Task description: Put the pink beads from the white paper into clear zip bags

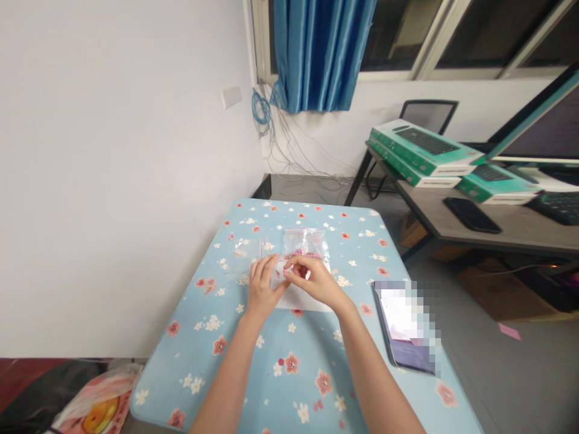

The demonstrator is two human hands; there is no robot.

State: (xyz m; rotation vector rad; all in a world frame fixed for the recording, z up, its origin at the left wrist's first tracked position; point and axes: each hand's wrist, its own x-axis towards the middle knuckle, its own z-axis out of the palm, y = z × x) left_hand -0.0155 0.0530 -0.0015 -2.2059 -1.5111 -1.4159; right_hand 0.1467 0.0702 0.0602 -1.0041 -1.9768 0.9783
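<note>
Over a white sheet on the table, my two hands are close together. My left hand has its thumb and fingers around the edge of a small clear bag with small reddish bits in it. Thumb and forefinger of my right hand are pinched together beside that bag; what is between them is too small to make out. Just beyond my hands is a clear zip bag with pink beads at its near end. Another clear bag lies flat beyond my left hand.
The table has a blue flowered cover. A tablet lies near its right edge. A white wall stands on the left. On the desk at right are green keyboard boxes and a black phone.
</note>
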